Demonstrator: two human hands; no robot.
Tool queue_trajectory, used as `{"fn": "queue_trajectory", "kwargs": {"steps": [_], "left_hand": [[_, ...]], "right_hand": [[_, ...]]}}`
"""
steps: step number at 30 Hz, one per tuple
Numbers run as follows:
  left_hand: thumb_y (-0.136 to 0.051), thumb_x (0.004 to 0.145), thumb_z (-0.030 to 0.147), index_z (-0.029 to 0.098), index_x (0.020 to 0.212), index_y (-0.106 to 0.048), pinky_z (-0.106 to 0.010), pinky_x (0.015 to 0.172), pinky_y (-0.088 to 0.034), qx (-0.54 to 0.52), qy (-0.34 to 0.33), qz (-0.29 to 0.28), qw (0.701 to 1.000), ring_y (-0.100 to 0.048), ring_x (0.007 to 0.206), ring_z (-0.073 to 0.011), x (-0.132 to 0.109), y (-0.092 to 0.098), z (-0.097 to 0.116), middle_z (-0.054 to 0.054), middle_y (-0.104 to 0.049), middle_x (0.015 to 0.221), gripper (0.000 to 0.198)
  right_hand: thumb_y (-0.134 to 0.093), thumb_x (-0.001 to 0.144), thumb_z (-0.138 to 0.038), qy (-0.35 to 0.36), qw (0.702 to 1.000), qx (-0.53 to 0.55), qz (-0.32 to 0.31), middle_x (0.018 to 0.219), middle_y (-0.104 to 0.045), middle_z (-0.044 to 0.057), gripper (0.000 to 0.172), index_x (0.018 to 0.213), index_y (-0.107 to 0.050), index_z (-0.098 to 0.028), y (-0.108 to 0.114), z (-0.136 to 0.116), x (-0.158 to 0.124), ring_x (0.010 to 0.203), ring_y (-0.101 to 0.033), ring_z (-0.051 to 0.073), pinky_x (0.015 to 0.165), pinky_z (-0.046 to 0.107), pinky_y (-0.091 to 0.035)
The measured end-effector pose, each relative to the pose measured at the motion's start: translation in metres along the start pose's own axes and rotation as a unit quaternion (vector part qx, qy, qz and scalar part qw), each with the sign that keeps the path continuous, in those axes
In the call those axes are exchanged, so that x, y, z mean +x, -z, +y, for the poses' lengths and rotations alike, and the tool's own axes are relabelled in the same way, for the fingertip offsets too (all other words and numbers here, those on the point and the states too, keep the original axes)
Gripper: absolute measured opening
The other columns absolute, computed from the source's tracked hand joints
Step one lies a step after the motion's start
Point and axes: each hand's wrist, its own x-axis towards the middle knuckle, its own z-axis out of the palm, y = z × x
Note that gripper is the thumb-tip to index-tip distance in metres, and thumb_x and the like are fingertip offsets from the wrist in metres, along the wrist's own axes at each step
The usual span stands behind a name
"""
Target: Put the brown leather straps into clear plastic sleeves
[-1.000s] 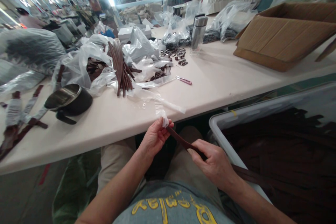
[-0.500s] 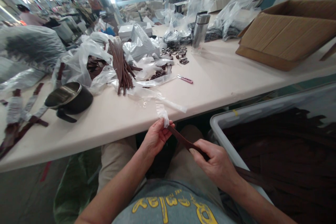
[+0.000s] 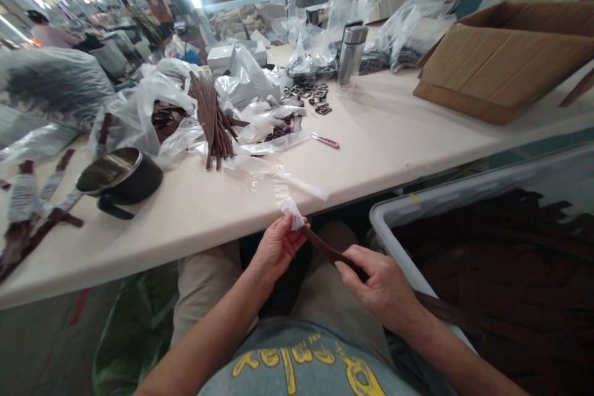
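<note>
My left grip (image 3: 277,247) pinches the strap (image 3: 330,253) by its end, along with a plastic scrap (image 3: 291,212); my right grip (image 3: 383,288) closes further along, the strap's long axis running rightward and down over the bin (image 3: 464,182).

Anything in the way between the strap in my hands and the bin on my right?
Nothing visible is in the way. The brown strap runs from the left hand through the right hand, and its tail already crosses the rim of the plastic bin.
</note>
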Motion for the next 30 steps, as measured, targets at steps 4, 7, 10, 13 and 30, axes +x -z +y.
{"fn": "queue_trajectory", "kwargs": {"steps": [4,7,10,13,30], "left_hand": [[-0.063,0.092,0.022,0.011,0.084,-0.069,-0.024,0.067,-0.059,0.001,0.003,0.003,1.0,-0.072,0.07,-0.0153,0.0,-0.001,0.002,-0.007,-0.075,0.079,0.015],[-0.065,0.09,0.023,0.011,0.085,-0.069,-0.024,0.067,-0.059,0.006,0.001,-0.005,1.0,-0.072,0.07,-0.0152,0.0,-0.001,0.002,-0.007,-0.075,0.08,0.014],[-0.072,0.085,0.027,0.012,0.085,-0.068,-0.025,0.069,-0.059,0.009,-0.001,-0.007,1.0,-0.073,0.073,-0.0162,0.001,0.001,0.002,-0.007,-0.075,0.081,0.016],[-0.079,0.079,0.029,0.012,0.084,-0.068,-0.025,0.07,-0.059,0.01,-0.001,-0.012,1.0,-0.072,0.073,-0.016,0.002,0.003,0.001,-0.006,-0.075,0.081,0.021],[-0.093,0.055,0.037,0.014,0.081,-0.07,-0.024,0.061,-0.052,0.074,-0.062,-0.019,0.995,-0.067,0.063,-0.0143,0.002,0.009,0.022,-0.004,-0.074,0.075,0.042]], "right_hand": [[-0.048,0.093,-0.029,0.012,1.0,0.005,-0.006,0.066,-0.053,0.0,0.026,0.071,-0.059,-0.02,0.001,-0.003,-0.003,0.059,-0.05,0.014,0.057,0.027,-0.037],[-0.048,0.093,-0.028,0.016,1.0,0.004,0.0,0.066,-0.053,0.0,0.026,0.072,-0.059,-0.02,0.001,-0.005,-0.004,0.06,-0.051,0.014,0.058,0.027,-0.037],[-0.047,0.093,-0.029,0.014,1.0,-0.007,0.001,0.066,-0.052,0.0,0.026,0.071,-0.059,-0.019,0.0,-0.005,-0.003,0.059,-0.05,0.014,0.057,0.027,-0.036],[-0.047,0.094,-0.031,0.009,1.0,-0.016,-0.001,0.067,-0.053,0.0,0.027,0.072,-0.06,-0.019,0.0,-0.002,-0.002,0.06,-0.05,0.014,0.058,0.027,-0.036],[-0.055,0.092,-0.046,-0.165,0.932,0.174,-0.273,0.082,-0.068,0.004,0.031,0.095,-0.064,-0.017,0.048,0.023,-0.011,0.063,-0.063,0.016,0.057,0.024,-0.048]]}}
